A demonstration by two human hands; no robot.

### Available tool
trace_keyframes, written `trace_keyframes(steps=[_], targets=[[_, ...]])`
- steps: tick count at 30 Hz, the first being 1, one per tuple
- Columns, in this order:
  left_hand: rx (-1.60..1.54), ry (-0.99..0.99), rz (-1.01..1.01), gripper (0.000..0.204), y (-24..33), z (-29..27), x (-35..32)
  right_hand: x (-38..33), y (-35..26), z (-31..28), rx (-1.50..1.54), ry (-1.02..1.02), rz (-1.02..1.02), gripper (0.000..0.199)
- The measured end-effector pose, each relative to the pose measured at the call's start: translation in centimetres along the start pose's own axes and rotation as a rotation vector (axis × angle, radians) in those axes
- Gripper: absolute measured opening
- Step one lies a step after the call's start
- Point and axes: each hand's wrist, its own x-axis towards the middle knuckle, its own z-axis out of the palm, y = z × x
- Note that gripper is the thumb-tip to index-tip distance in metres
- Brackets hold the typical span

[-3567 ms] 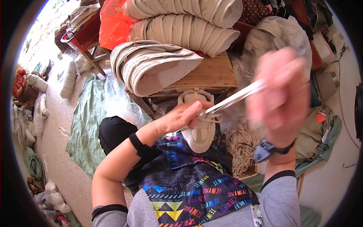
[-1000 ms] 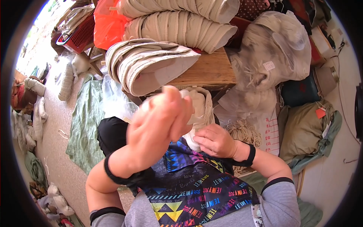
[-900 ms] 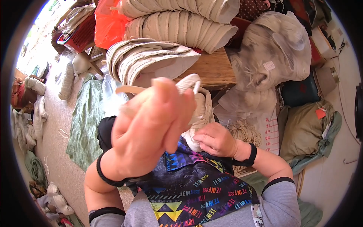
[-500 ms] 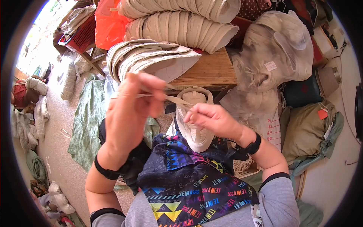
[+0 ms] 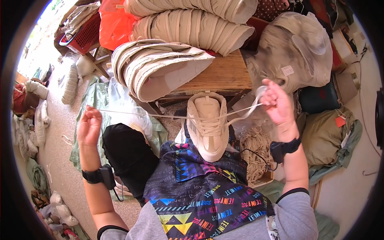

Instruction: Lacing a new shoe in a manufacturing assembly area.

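Observation:
A cream sneaker (image 5: 208,128) stands toe toward me at my lap, against the dark printed apron (image 5: 212,196). Its lower eyelets are laced crosswise. From the upper part a shoelace (image 5: 148,115) is drawn out taut to both sides. My left hand (image 5: 89,126), at the left, pinches one stretch of it between closed fingers. Up at the right, my right hand (image 5: 276,102) is closed round the other stretch, and a loose length of lace droops from it back toward the shoe.
Stacks of nested cream shoe uppers (image 5: 160,68) lie on a wooden bench (image 5: 224,72) ahead. A box of loose laces (image 5: 258,156) sits at the right, below a large clear plastic bag (image 5: 296,52). A green woven sheet (image 5: 92,120) lies on the floor at left.
My hands were close together above the shoe. They have spread wide apart, left hand to the left and right hand up and right, drawing the shoelace out straight.

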Motion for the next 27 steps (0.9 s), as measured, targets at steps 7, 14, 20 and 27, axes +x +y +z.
trace_keyframes(steps=[7,14,20,27], targets=[[0.155,0.060,0.388,0.024,15.9,-8.5,1.6,0.7,-9.0,-19.1,0.080,0.600,-0.258,0.044],[0.973,-0.019,0.546,0.032,-2.7,1.2,-4.1,-2.3,-7.1,-28.1,-0.228,1.073,-0.407,0.013],[1.295,-0.280,-0.073,0.024,-16.9,5.5,-8.8,-1.0,2.6,-11.2,-0.512,0.457,0.157,0.009],[1.313,-0.306,-0.123,0.020,-24.9,5.4,-6.0,-3.1,8.9,0.6,-0.831,-0.147,0.037,0.020]])
